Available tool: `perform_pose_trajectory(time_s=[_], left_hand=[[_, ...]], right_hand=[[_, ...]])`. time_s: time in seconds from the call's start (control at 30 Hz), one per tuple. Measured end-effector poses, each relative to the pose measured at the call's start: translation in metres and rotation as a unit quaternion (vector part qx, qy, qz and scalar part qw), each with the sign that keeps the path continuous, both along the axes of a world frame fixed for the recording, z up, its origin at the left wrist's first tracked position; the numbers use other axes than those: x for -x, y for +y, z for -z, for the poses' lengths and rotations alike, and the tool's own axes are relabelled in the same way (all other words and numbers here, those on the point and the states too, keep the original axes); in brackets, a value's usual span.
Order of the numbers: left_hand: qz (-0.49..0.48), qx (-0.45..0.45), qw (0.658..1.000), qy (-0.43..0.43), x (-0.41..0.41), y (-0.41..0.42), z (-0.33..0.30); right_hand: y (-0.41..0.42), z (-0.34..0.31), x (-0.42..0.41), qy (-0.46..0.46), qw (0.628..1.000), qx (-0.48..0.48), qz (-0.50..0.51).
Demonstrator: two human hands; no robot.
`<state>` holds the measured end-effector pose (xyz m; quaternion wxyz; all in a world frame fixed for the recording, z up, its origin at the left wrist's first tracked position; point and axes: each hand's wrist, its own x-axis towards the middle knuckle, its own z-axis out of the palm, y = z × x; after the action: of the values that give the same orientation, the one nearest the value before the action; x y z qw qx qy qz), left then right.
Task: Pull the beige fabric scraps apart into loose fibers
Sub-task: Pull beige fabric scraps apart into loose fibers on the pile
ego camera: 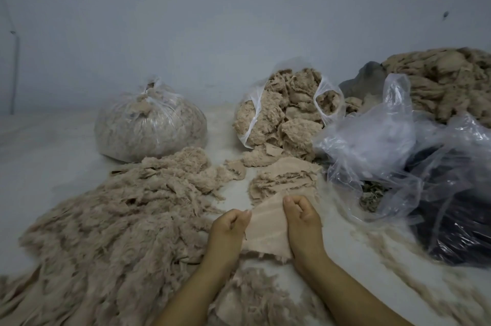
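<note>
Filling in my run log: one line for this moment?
both hands grip beige scrap | left hand | right hand | fiber pile left

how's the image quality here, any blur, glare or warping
Head view: dim, flat, bluish light with no hard shadows; fibers at lower right smear with motion blur; glare streaks on the clear bags; wide-angle lens bows the edges; both hands and the scrap stay fairly sharp.

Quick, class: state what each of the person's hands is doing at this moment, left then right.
Left hand: closed, pinching the left edge of the beige fabric scrap.
Right hand: closed, gripping the same scrap's right edge.
</note>
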<state>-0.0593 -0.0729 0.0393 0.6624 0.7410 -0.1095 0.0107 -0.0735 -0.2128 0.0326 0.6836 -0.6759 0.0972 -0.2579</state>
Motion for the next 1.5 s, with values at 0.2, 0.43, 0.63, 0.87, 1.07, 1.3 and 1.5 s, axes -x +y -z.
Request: perform_pose_trajectory(time_s=[0.2,0.43,0.63,0.87,1.07,1.3,1.5], left_hand=[[-0.048,0.065,0.996,-0.021,-0.002,0.003,0.004],[-0.084,0.078,0.993,-0.004,-0.002,0.003,0.003],[-0.125,0.094,0.987,0.044,-0.010,0.010,0.004],[-0.097,0.081,0.992,0.029,-0.012,0.005,0.003],[-0.058,0.092,0.994,0.016,-0.008,0.005,-0.002],[0.073,-0.041,0.996,0.043,-0.009,0.033,-0.034],[0.114,-0.449,0.852,-0.245,-0.014,0.110,-0.047]], right_hand=[[-0.002,0.002,-0.002,-0.009,0.999,-0.010,0.036],[-0.003,0.001,-0.003,-0.017,0.998,-0.021,0.048],[-0.018,-0.018,-0.015,-0.028,0.999,-0.007,0.043],[-0.052,-0.086,-0.084,0.023,0.989,0.107,0.096],[-0.042,-0.046,-0.049,0.076,0.927,0.343,0.135],[-0.006,0.007,0.042,-0.018,0.860,0.495,-0.125],[0.000,0.012,0.066,-0.049,0.801,0.546,-0.239]])
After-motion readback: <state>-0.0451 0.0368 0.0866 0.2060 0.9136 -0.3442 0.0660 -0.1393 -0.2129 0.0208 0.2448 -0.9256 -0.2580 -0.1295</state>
